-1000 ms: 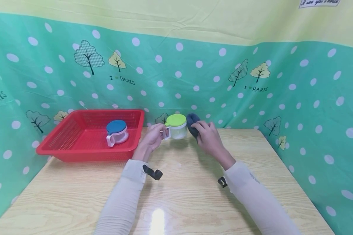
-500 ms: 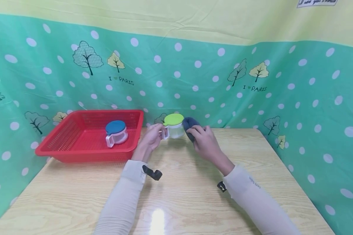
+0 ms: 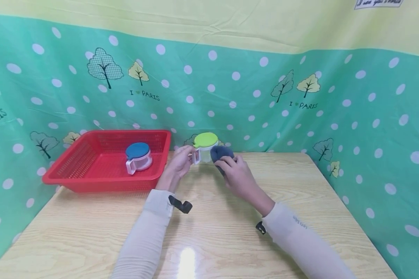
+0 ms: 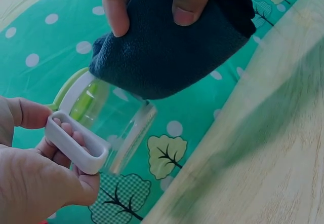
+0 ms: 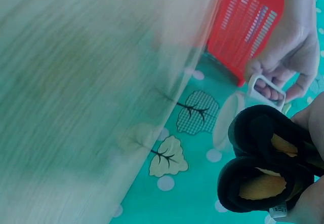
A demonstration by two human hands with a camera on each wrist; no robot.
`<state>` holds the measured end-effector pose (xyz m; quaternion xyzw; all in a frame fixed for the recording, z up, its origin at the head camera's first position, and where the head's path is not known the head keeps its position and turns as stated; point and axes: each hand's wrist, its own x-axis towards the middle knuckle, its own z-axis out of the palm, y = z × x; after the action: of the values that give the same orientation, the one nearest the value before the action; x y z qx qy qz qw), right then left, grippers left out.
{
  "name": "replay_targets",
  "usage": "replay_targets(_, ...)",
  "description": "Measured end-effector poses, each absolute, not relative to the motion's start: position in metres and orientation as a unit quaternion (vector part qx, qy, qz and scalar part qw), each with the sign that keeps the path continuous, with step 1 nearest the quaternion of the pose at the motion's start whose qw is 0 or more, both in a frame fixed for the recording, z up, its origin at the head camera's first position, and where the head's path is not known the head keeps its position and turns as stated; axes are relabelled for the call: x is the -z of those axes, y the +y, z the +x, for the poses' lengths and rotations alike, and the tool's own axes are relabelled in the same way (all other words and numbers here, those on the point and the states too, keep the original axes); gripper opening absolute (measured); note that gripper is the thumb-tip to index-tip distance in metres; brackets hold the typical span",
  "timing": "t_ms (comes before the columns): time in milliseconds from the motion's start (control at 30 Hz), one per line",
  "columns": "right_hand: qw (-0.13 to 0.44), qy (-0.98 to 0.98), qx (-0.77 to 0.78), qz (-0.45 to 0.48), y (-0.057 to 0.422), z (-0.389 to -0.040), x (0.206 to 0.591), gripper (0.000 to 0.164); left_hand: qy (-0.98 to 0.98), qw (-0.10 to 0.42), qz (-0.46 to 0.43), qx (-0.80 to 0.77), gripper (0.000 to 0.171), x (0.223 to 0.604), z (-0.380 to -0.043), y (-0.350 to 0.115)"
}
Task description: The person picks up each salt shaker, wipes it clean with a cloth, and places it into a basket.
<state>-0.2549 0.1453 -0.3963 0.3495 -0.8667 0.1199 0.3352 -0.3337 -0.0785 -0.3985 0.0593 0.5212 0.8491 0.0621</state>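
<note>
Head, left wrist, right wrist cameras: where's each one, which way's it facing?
Head: worn on the head, facing forward and down at the table and red basket; left hand, right hand and sleeved forearms show.
Left wrist: worn there, facing the green-lidded jar; both hands partly show.
Right wrist: worn there, facing the dark cloth; both hands partly show.
Both wrist views share the cloth and jar.

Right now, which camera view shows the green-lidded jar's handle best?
Left wrist: the white handle looks largest there, its opening plainly visible. Head shows it small, in the left hand; right wrist shows it too, but smaller.
</note>
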Motion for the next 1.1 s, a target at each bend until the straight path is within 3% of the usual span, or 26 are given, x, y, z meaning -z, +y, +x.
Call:
replay_targets(633,0.280,-0.866,-0.173,0.378,0.128,-0.242,0.393,0.036,0.511,0.047,0.060,-0.856,0.030,0.400,-0.335,-0.078)
replay_targets(1100,0.196,-0.880,-0.254,0.351,0.127,-0.248,0.393,0.041,0.506,0.048,0.067,-0.859,0.030,0.396,-0.333,-0.077)
